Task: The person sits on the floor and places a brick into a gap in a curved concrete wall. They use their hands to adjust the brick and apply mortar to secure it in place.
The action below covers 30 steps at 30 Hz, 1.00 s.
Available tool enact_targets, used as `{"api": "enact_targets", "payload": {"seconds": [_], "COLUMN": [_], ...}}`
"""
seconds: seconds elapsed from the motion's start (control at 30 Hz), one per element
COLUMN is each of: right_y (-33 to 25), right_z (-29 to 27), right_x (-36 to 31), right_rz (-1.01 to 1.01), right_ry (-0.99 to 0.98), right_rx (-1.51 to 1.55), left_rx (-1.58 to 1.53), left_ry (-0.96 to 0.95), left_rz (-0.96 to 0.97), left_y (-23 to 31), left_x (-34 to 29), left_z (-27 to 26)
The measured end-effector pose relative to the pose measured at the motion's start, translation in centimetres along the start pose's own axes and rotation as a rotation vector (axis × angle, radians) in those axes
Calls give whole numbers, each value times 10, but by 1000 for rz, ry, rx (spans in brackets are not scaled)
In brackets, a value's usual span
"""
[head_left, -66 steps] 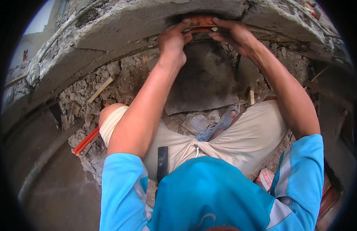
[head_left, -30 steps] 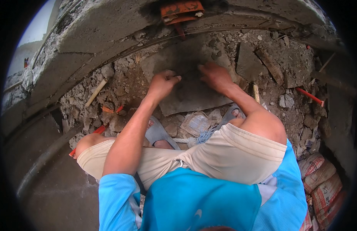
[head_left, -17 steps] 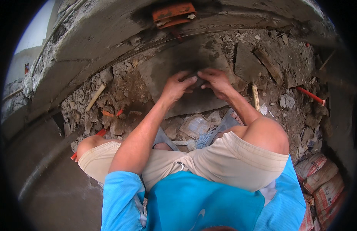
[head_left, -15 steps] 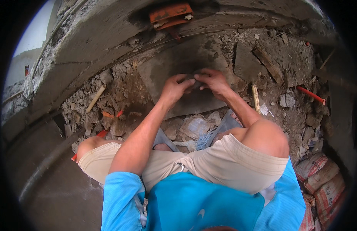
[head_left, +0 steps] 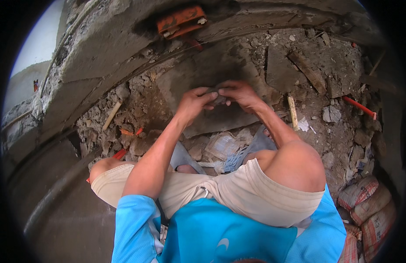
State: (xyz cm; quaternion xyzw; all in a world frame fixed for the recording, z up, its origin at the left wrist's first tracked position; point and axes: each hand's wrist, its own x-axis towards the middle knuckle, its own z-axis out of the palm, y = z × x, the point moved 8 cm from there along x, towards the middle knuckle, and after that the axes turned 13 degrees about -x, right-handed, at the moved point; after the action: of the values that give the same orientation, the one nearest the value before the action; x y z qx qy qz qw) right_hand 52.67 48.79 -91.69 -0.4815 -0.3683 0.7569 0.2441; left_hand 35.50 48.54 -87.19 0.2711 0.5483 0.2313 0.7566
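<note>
Between the fingertips of both hands is a small dark grey lump [head_left: 219, 100], like wet mortar or clay; its exact kind is not clear. My left hand [head_left: 193, 104] grips its left side with curled fingers. From the other side my right hand [head_left: 241, 94] pinches it, thumb and fingers bent around it. Both are held over a flat grey board [head_left: 203, 127] with a dark wet-looking patch in its middle. Some fingers are hidden behind the lump.
An orange box [head_left: 181, 22] is set in the concrete beam [head_left: 102, 48] ahead. Rubble surrounds the board, with wood pieces [head_left: 308, 72], a wooden stick [head_left: 293, 113] and a red pipe [head_left: 360, 108] at right. Stacked sacks [head_left: 373, 206] lie at lower right.
The view has shifted slightly. Both hands stay together over the board, their fingers shifted a little around the lump, and more of it shows between them.
</note>
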Motion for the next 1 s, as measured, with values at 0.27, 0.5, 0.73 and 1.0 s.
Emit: {"api": "enact_targets", "payload": {"seconds": [0.27,0.5,0.73,1.0], "right_y": [-9,-10,-36,-85], "right_z": [9,7,6,-2], "right_x": [-1,-8,-12,8], "right_rz": [-73,-85,-690,-201], "right_ry": [32,266,436,271], "right_rx": [-180,-276,-1290,-353], "left_rx": [-73,-9,104,-537], "left_ry": [113,257,463,304], "left_rz": [24,116,298,156], "left_y": [-12,-5,17,50], "left_x": [3,4,-2,3], "left_z": [-12,-18,-43,-23]}}
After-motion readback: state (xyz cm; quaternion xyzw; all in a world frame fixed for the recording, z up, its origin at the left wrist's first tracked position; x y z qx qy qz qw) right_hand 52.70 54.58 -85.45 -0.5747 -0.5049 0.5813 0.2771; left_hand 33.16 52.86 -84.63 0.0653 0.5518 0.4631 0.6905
